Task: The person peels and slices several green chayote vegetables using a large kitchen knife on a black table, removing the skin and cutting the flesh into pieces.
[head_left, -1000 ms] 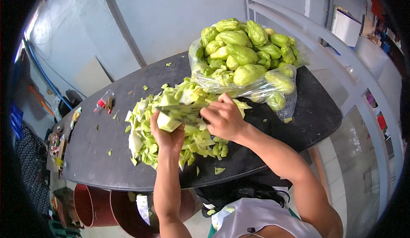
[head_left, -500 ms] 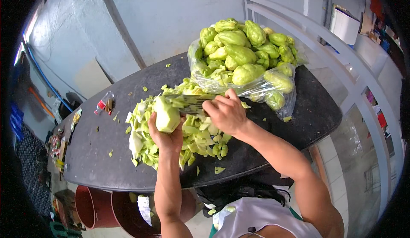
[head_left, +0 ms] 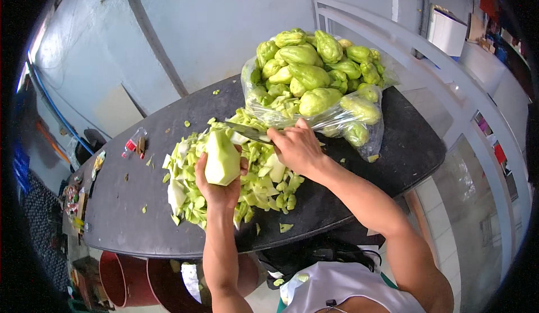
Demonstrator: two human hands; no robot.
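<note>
My left hand (head_left: 220, 188) grips a pale green peeled chayote (head_left: 222, 161), its narrow end pointing up and away from me. In my right hand (head_left: 299, 149) is a knife (head_left: 247, 131), held by a handle that my fingers hide. The blade points left, its tip just beyond the chayote's upper end and seemingly apart from it. Under both hands spreads a heap of green peelings (head_left: 193, 198) on the dark table (head_left: 129, 212). Beyond the right hand, a clear plastic bag (head_left: 359, 125) bulges with whole, unpeeled chayotes (head_left: 309, 77).
Red round bins (head_left: 126, 279) stand below the table's near edge. A white metal railing (head_left: 443, 110) curves along the right. Small litter and a red-labelled clear wrapper (head_left: 132, 144) lie on the table's left part. A pale wall (head_left: 219, 26) rises behind.
The knife blade has drawn away from the chayote, and its blur has gone. The chayote now sits turned in my left hand, showing a longer side. The whole view has shifted slightly.
</note>
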